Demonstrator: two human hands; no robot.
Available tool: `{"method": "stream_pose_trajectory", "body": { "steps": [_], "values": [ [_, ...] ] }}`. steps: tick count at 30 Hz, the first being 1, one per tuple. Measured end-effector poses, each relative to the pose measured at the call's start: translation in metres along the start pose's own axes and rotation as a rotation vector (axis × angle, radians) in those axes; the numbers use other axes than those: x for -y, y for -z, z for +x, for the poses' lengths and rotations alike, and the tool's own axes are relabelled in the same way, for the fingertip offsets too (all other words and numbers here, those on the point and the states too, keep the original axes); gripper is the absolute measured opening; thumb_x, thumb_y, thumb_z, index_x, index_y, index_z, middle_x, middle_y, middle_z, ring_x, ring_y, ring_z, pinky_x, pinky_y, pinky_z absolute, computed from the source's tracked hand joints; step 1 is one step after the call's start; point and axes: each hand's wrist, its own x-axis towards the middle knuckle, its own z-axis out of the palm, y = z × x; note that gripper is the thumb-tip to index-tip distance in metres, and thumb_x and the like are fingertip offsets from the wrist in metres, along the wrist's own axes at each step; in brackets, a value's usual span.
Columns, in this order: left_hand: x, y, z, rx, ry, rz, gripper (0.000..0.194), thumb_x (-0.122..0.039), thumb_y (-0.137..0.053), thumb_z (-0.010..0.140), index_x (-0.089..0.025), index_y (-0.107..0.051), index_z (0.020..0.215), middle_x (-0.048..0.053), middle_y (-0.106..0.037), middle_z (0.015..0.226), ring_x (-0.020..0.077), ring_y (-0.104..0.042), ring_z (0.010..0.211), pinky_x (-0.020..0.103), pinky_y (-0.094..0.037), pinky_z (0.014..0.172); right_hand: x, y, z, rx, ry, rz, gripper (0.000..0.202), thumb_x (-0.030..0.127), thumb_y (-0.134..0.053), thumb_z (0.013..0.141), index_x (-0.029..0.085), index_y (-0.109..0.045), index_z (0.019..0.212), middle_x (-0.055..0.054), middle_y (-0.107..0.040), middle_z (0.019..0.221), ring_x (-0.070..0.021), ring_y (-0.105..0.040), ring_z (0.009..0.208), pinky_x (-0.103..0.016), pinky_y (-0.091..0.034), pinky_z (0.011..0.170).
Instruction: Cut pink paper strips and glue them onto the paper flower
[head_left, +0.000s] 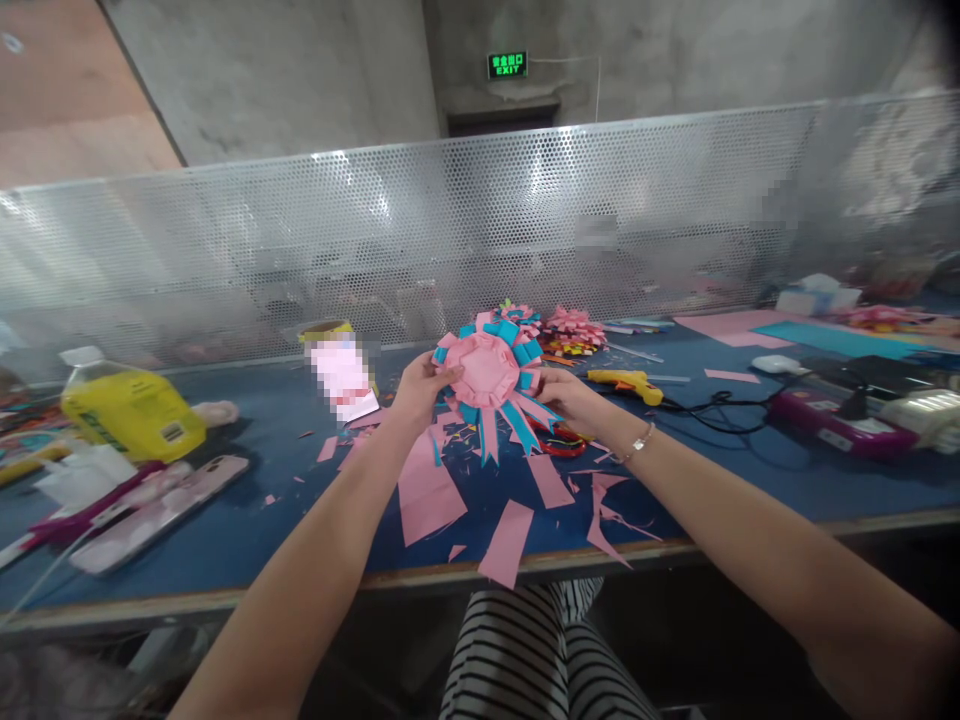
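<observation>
Between my two hands, above the blue tabletop, is a pink and blue paper rosette (pixel 486 372). It has a round pink centre, looped edges and forked tails hanging down. My left hand (pixel 424 388) grips its left edge, thumb on the front. At the right edge my right hand (pixel 568 400) pinches the rosette, its fingertips partly hidden behind the loops. Red-handled scissors (pixel 562 442) lie just under my right hand. Cut pink paper pieces (pixel 433 497) are scattered on the table below the rosette.
A yellow glue gun (pixel 626 384) and a purple power strip (pixel 840 422) lie to the right. Pink paper flowers (pixel 574 328) sit behind. At left stand a bottle of yellow liquid (pixel 135 410) and a phone (pixel 161 512). A perforated metal screen (pixel 375 240) borders the table (pixel 277 540).
</observation>
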Motion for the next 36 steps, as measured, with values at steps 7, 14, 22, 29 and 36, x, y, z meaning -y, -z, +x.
{"method": "stream_pose_trajectory", "body": {
  "steps": [7, 14, 22, 29, 36],
  "values": [
    [0.002, 0.003, 0.002, -0.037, -0.013, 0.064, 0.030, -0.018, -0.071, 0.050, -0.014, -0.055, 0.075, -0.003, -0.054, 0.061, 0.0082, -0.051, 0.053, 0.021, -0.043, 0.050, 0.001, 0.003, 0.001, -0.025, -0.045, -0.038, 0.025, 0.004, -0.048, 0.048, 0.016, -0.058, 0.067, 0.004, -0.057, 0.062, -0.0064, -0.046, 0.052, -0.017, -0.036, 0.050],
    [0.007, 0.008, 0.004, -0.063, -0.123, 0.249, 0.032, -0.021, -0.070, 0.052, -0.015, -0.053, 0.079, -0.003, -0.054, 0.065, 0.0084, -0.050, 0.057, 0.022, -0.042, 0.056, 0.001, 0.004, 0.003, -0.097, -0.054, -0.042, 0.018, 0.005, -0.052, 0.049, 0.016, -0.056, 0.062, 0.003, -0.058, 0.059, -0.0069, -0.049, 0.051, -0.018, -0.038, 0.050],
    [0.004, 0.008, 0.004, -0.079, -0.208, 0.449, 0.028, -0.024, -0.068, 0.053, -0.016, -0.051, 0.074, -0.004, -0.049, 0.063, 0.0086, -0.045, 0.058, 0.022, -0.037, 0.056, 0.003, 0.006, 0.003, -0.036, -0.104, -0.048, 0.026, 0.011, -0.055, 0.057, 0.018, -0.059, 0.081, 0.000, -0.063, 0.068, -0.0106, -0.054, 0.051, -0.022, -0.043, 0.047],
    [-0.008, 0.000, -0.004, -0.128, -0.254, 0.654, 0.023, -0.022, -0.067, 0.054, -0.017, -0.050, 0.069, -0.005, -0.045, 0.059, 0.0095, -0.041, 0.057, 0.022, -0.033, 0.057, 0.005, 0.009, 0.002, 0.029, -0.031, -0.002, 0.031, 0.004, -0.053, 0.052, 0.019, -0.058, 0.080, 0.001, -0.062, 0.073, -0.0109, -0.056, 0.063, -0.022, -0.045, 0.060],
    [-0.010, -0.001, -0.005, -0.178, -0.262, 0.702, 0.022, -0.023, -0.067, 0.054, -0.018, -0.047, 0.065, -0.005, -0.044, 0.058, 0.0104, -0.039, 0.057, 0.023, -0.031, 0.058, 0.003, 0.016, 0.005, 0.052, -0.012, -0.053, 0.027, 0.009, -0.061, 0.056, 0.018, -0.059, 0.081, 0.000, -0.061, 0.081, -0.0104, -0.055, 0.070, -0.022, -0.044, 0.067]
  ]
}}
